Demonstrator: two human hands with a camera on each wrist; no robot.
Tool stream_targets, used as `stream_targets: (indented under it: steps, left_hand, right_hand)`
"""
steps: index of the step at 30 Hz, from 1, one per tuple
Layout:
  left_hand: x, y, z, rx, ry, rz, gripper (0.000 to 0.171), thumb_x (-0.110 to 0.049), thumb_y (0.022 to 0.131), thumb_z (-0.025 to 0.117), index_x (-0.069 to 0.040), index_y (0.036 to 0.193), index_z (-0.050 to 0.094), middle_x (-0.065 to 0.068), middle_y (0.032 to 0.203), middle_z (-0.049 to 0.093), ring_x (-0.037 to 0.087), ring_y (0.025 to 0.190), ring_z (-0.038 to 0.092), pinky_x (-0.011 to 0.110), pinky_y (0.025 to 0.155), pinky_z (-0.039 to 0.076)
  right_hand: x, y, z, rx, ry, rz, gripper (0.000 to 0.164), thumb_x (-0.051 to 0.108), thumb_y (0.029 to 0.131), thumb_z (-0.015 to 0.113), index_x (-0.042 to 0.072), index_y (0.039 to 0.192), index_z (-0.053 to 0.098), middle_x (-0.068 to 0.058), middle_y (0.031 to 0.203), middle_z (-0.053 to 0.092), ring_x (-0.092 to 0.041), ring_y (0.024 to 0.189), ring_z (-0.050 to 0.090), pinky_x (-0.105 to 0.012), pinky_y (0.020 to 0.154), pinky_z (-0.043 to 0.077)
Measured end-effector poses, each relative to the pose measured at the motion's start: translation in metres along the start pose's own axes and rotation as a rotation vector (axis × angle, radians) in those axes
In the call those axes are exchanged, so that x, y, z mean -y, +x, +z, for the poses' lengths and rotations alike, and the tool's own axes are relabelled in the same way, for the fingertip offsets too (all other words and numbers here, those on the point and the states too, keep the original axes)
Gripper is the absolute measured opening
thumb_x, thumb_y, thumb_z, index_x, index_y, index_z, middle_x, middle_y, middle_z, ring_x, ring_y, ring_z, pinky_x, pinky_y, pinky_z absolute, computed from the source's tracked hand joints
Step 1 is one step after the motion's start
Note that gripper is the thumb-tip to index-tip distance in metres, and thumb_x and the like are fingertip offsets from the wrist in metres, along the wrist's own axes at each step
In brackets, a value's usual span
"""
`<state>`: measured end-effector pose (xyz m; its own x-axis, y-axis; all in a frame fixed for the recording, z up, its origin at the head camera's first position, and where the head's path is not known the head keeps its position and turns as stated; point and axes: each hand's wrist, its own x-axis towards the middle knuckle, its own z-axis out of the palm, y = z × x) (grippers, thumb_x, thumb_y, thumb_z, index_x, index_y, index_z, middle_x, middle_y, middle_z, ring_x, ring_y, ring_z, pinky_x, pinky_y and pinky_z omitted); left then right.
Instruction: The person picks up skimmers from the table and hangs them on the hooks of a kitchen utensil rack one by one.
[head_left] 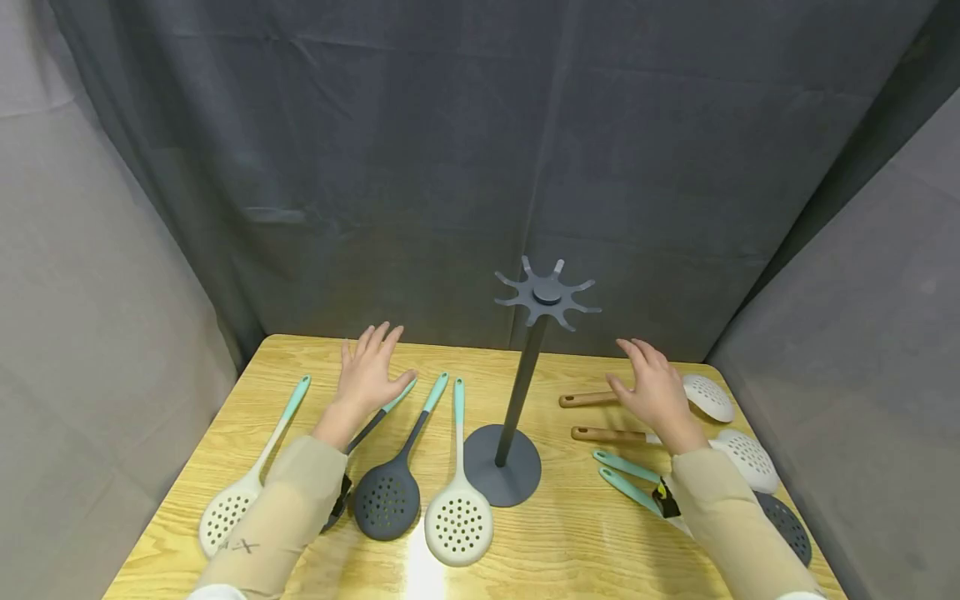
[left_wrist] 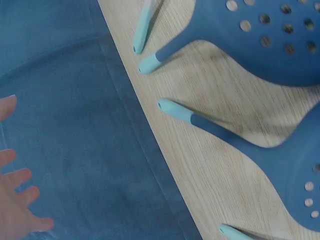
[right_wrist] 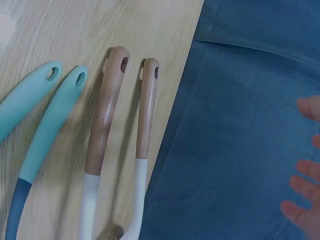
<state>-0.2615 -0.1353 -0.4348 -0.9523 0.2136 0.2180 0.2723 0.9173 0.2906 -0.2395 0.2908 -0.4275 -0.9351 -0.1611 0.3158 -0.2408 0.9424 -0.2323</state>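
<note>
My left hand (head_left: 367,375), fingers spread and holding nothing, hovers over the table's far left part. Below its thumb, a dark skimmer with a mint handle tip (head_left: 399,395) is partly hidden by my forearm. Beside that lie a dark grey skimmer (head_left: 386,500) and a cream skimmer (head_left: 459,525); another cream skimmer (head_left: 228,515) lies farther left. On the other side my right hand (head_left: 654,387), fingers extended and holding nothing, overlaps a wooden-handled white skimmer (head_left: 708,397). A second wooden-handled skimmer (head_left: 750,458) and two mint-handled utensils lie nearer me, partly covered by my sleeve.
Between my hands stands a dark utensil rack (head_left: 519,392) with a round base and a star of hooks on top, nothing hanging from it. The wooden table (head_left: 570,533) ends at a dark curtain (head_left: 390,183) behind, with grey cloth on both sides.
</note>
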Motion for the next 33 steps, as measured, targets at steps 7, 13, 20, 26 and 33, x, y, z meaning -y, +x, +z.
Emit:
stream_targets:
  steps: [7, 13, 20, 26, 33]
  left_hand:
    - [-0.017, -0.001, 0.004, -0.179, -0.152, 0.12, 0.059, -0.032, 0.084, 0.065, -0.007, 0.133, 0.043, 0.013, 0.133, 0.045, 0.031, 0.123, 0.039, 0.053, 0.104, 0.03]
    - [-0.033, -0.005, 0.014, -0.253, -0.32, 0.227, 0.051, -0.019, 0.081, 0.069, -0.003, 0.125, 0.05, 0.013, 0.124, 0.052, 0.03, 0.115, 0.048, 0.044, 0.098, 0.042]
    - [-0.056, -0.012, 0.019, -0.219, -0.527, 0.306, 0.047, -0.015, 0.082, 0.07, -0.004, 0.124, 0.052, 0.011, 0.12, 0.055, 0.026, 0.112, 0.051, 0.04, 0.094, 0.047]
    - [-0.071, -0.017, 0.025, -0.198, -0.665, 0.383, 0.046, -0.011, 0.081, 0.07, -0.002, 0.122, 0.052, 0.012, 0.116, 0.056, 0.026, 0.107, 0.053, 0.038, 0.086, 0.051]
    - [-0.083, -0.016, 0.033, -0.169, -0.754, 0.446, 0.045, -0.008, 0.08, 0.07, -0.001, 0.121, 0.052, 0.012, 0.115, 0.057, 0.026, 0.107, 0.053, 0.037, 0.085, 0.052]
  right_hand:
    - [-0.001, -0.006, 0.005, -0.122, 0.091, -0.031, 0.044, 0.01, 0.083, 0.063, 0.0, 0.124, 0.049, -0.024, 0.118, 0.05, -0.043, 0.106, 0.047, -0.062, 0.087, 0.038]
    - [-0.008, -0.015, 0.016, -0.149, 0.097, -0.037, 0.04, 0.006, 0.082, 0.063, -0.001, 0.12, 0.052, -0.024, 0.113, 0.053, -0.043, 0.103, 0.049, -0.057, 0.086, 0.043]
    - [-0.018, -0.03, 0.031, -0.159, 0.133, -0.032, 0.039, 0.0, 0.08, 0.063, -0.003, 0.117, 0.053, -0.025, 0.111, 0.053, -0.043, 0.103, 0.049, -0.056, 0.083, 0.045]
    - [-0.023, -0.047, 0.043, -0.121, 0.133, 0.025, 0.039, 0.002, 0.08, 0.062, -0.002, 0.118, 0.052, -0.026, 0.111, 0.053, -0.046, 0.103, 0.049, -0.058, 0.083, 0.045]
    - [-0.028, -0.066, 0.06, -0.141, 0.138, 0.013, 0.038, -0.002, 0.078, 0.064, -0.007, 0.114, 0.054, -0.026, 0.106, 0.055, -0.043, 0.097, 0.053, -0.053, 0.077, 0.049]
